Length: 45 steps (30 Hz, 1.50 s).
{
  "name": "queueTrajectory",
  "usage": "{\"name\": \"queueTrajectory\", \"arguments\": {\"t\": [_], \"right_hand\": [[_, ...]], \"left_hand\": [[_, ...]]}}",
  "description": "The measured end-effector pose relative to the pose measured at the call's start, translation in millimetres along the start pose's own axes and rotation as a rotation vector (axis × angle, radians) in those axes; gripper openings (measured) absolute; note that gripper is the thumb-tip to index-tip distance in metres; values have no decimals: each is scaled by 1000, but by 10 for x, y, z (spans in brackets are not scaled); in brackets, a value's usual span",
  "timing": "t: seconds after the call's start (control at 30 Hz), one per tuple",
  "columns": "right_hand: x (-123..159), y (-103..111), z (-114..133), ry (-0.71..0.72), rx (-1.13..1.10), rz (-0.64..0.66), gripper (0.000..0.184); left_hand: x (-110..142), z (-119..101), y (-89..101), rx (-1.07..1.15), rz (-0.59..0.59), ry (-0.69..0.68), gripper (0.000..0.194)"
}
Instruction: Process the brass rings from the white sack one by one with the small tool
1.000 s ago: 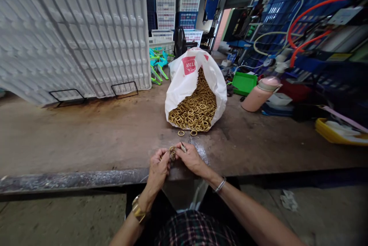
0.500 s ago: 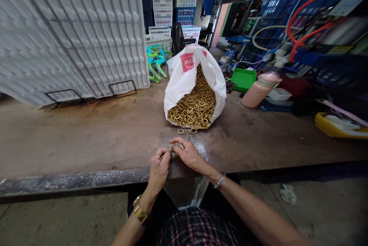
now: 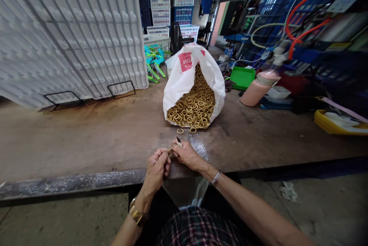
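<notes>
My left hand [image 3: 156, 167] is closed in a pinch on a small brass ring [image 3: 170, 150] at the near edge of the workbench [image 3: 86, 135]. Touching it from the right, my right hand [image 3: 187, 154] is closed on a small blade-like tool [image 3: 178, 142] whose tip points up. Just beyond my hands lies a white plastic bag [image 3: 184, 73] on its side, spilling several brass rings [image 3: 192, 110]. Two loose rings [image 3: 186, 131] lie in front of the bag's mouth.
A large white moulded plastic panel [image 3: 71, 31] leans at the back left on black wire stands. A pink flask [image 3: 257, 89], a green tray [image 3: 243, 78] and a yellow tray [image 3: 339, 123] sit to the right. Stacked crates [image 3: 172, 4] and hoses fill the background.
The ring has turned in my left fingers, edge-on at the fingertips. My right hand shifted slightly and the tool's tip points up. The view has drifted a little.
</notes>
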State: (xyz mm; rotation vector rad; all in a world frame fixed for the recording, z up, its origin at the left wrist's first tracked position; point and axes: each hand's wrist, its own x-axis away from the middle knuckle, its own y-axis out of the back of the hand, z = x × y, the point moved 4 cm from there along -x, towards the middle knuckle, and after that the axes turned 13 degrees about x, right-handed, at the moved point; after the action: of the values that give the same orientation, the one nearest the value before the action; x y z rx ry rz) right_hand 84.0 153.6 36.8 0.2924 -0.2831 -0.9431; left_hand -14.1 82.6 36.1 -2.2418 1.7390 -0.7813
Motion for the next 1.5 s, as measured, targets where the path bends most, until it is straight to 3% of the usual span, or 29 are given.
{"name": "queueTrajectory", "arguments": {"t": [0.3,0.6,0.73,0.83,0.93,1.3,1.5], "right_hand": [[2,43,148,62,229,-60,18],[-41,39,111,84,261,-60,24],[-9,66,69,92,550,-85,19],[58,22,71,142,840,-21,19],[102,-27,84,155,991,33,22],[105,-65,161,84,1108,111,26],[-91,72,151,5,1147,35,26]], "left_hand": [[-17,25,6,-47,-65,-22,32],[-4,-11,-9,13,-18,-11,30],[-4,1,7,46,-71,-23,31],[-10,15,17,34,-101,-44,32],[-17,32,26,-14,-114,-64,32],[-13,38,26,-83,-181,-109,35],[79,16,-38,-80,-118,-86,34]]}}
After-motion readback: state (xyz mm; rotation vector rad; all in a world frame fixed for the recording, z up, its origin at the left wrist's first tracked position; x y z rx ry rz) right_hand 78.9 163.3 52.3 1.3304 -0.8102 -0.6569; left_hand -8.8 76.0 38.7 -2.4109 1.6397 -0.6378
